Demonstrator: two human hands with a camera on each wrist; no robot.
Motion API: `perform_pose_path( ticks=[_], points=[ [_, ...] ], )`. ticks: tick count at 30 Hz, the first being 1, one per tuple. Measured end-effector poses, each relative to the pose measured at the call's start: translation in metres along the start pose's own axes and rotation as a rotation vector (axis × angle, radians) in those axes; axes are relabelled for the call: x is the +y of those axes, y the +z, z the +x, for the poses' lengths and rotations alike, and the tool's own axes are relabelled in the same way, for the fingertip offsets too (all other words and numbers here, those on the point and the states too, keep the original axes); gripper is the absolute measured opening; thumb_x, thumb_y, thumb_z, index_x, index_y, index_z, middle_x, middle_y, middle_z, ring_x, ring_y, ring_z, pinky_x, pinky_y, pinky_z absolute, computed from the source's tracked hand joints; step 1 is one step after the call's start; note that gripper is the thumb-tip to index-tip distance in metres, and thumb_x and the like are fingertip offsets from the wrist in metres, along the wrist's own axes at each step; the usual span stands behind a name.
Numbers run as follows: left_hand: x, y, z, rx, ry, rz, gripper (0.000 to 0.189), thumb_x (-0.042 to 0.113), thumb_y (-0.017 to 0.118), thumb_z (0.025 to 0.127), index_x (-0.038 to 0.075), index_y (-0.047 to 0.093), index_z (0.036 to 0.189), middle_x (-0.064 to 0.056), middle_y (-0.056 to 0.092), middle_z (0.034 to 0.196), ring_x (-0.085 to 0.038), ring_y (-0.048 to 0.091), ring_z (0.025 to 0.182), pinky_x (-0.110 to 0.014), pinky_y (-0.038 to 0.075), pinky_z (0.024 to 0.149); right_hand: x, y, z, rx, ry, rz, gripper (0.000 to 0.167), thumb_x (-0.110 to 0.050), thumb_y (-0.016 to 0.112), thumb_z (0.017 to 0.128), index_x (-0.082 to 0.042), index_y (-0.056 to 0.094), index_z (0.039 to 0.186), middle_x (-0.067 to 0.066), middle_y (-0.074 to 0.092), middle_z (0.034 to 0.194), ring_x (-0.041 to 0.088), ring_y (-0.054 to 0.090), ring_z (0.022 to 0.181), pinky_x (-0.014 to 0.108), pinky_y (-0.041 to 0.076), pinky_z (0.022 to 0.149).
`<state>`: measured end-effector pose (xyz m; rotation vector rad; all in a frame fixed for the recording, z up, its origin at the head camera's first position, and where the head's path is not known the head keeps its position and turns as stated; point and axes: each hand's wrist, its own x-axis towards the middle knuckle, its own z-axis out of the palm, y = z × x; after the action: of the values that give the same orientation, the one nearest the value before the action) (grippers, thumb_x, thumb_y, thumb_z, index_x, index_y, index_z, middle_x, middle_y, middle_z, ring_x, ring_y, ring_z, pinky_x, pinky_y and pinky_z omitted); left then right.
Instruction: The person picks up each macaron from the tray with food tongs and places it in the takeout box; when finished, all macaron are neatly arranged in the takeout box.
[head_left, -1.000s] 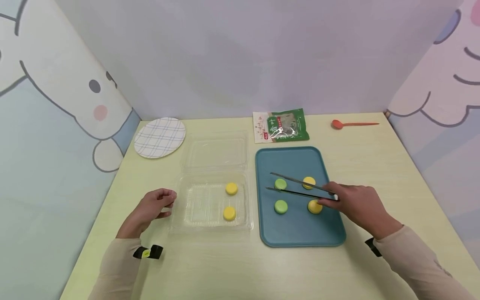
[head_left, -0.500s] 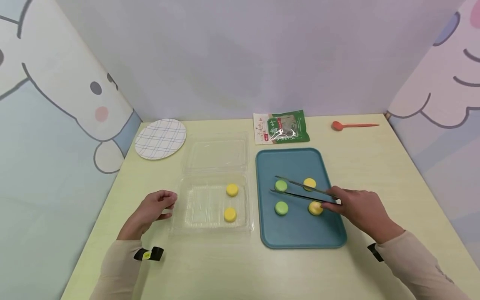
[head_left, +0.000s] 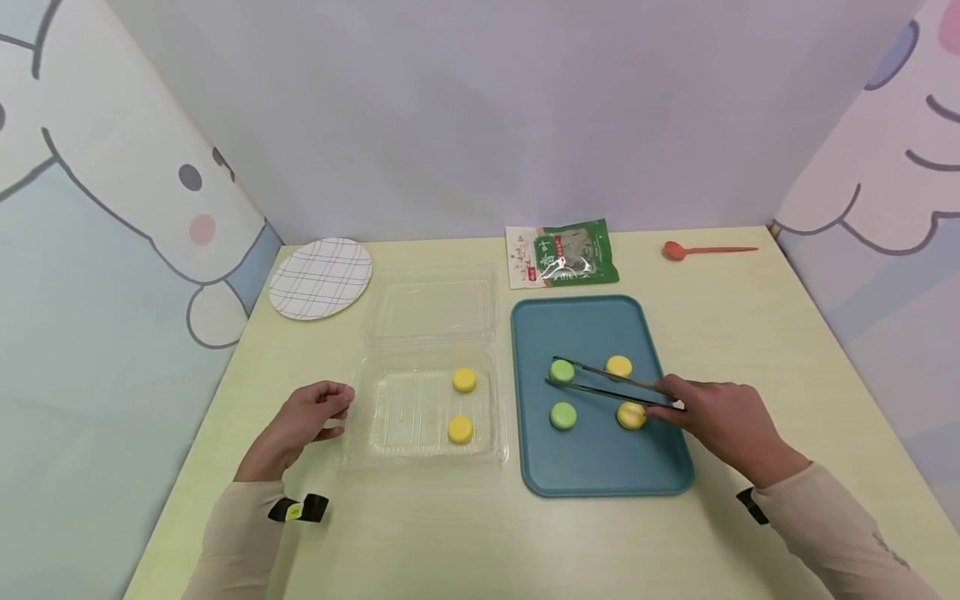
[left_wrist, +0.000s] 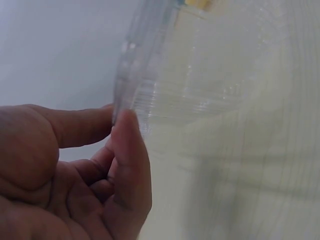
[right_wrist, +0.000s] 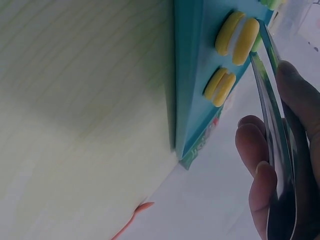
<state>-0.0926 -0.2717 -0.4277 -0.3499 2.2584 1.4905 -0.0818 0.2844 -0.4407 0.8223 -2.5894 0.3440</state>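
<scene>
In the head view my right hand (head_left: 723,421) holds metal tongs (head_left: 611,394), which reach left over the blue tray (head_left: 592,471). The tong tips lie on either side of the farther green macaron (head_left: 562,371). A second green macaron (head_left: 563,416) and two yellow macarons (head_left: 618,366) are also on that tray. The right wrist view shows the yellow macaron (right_wrist: 237,37) with its pale filling, beside the tong arms. My left hand (left_wrist: 100,165) pinches the edge of a clear plastic container (left_wrist: 195,90) between thumb and fingers. Inside it sit two yellow macarons (head_left: 461,429) along the right side.
The container's clear lid (head_left: 433,308) lies folded back behind it. A checked plate (head_left: 321,278) is at the back left. Behind the tray lies a green-and-white food packet (head_left: 562,254), with a red spoon (head_left: 675,250) farther right. Walls stand at the back and both sides.
The tongs have shifted slightly right, and their tips have drawn closer together around the farther green macaron. My left hand stays at the container's edge.
</scene>
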Motion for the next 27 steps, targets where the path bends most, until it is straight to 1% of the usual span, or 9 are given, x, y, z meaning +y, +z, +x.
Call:
perform_pose_path(
  ticks=[5,9,12,18,24,27],
  points=[
    [0.0016,-0.0009,-0.0006,0.007,0.008,0.003,0.033,0.02,0.054,0.106,-0.009,0.053,0.123,-0.007,0.055,0.092,-0.014,0.055,0.083,-0.026,0.056,0.07,-0.0017,0.0005,-0.0001,-0.001,0.011,0.004,0.067,-0.075,0.031,0.092,-0.018,0.065,0.092,-0.015,0.062,0.064,-0.006,0.025,0.045,0.02,0.02,0.039],
    [0.0006,-0.0007,0.0004,0.012,0.008,0.007,0.033,0.019,0.054,0.106,-0.009,0.053,0.123,-0.006,0.056,0.092,-0.014,0.055,0.083,-0.026,0.056,0.07,-0.0011,0.0002,-0.0002,-0.006,0.015,0.005,0.066,-0.075,0.034,0.091,-0.018,0.065,0.092,-0.013,0.065,0.065,-0.006,0.026,0.044,0.021,0.02,0.039],
    [-0.0016,-0.0001,0.0005,0.014,0.008,0.0,0.032,0.019,0.054,0.106,-0.009,0.054,0.123,-0.006,0.056,0.092,-0.014,0.055,0.084,-0.026,0.056,0.07,0.0002,0.0,0.0005,-0.007,0.005,0.003,0.065,-0.076,0.035,0.091,-0.018,0.065,0.091,-0.013,0.065,0.064,-0.006,0.027,0.044,0.021,0.02,0.039],
    [-0.0008,0.0004,0.0007,0.012,0.008,-0.007,0.033,0.021,0.055,0.106,-0.008,0.053,0.123,-0.006,0.056,0.092,-0.014,0.055,0.084,-0.026,0.056,0.07,0.0011,-0.0012,0.0038,0.008,-0.01,-0.005,0.067,-0.076,0.033,0.092,-0.017,0.064,0.089,-0.013,0.062,0.062,-0.006,0.03,0.044,0.02,0.022,0.039],
    [0.0,0.0004,-0.0001,0.015,-0.004,0.002,0.036,0.022,0.055,0.106,-0.008,0.053,0.124,-0.007,0.055,0.094,-0.015,0.055,0.086,-0.027,0.056,0.071,0.0001,-0.0024,0.0063,0.011,-0.008,0.009,0.066,-0.076,0.034,0.091,-0.018,0.065,0.09,-0.014,0.063,0.063,-0.006,0.033,0.045,0.02,0.024,0.039],
    [-0.0005,0.0009,-0.0009,0.013,-0.01,0.005,0.037,0.023,0.056,0.106,-0.008,0.053,0.124,-0.007,0.055,0.094,-0.015,0.055,0.086,-0.027,0.056,0.071,-0.0008,-0.0025,0.0051,0.011,-0.008,0.019,0.064,-0.076,0.037,0.091,-0.018,0.066,0.091,-0.014,0.063,0.064,-0.007,0.034,0.045,0.02,0.025,0.039]
  ],
)
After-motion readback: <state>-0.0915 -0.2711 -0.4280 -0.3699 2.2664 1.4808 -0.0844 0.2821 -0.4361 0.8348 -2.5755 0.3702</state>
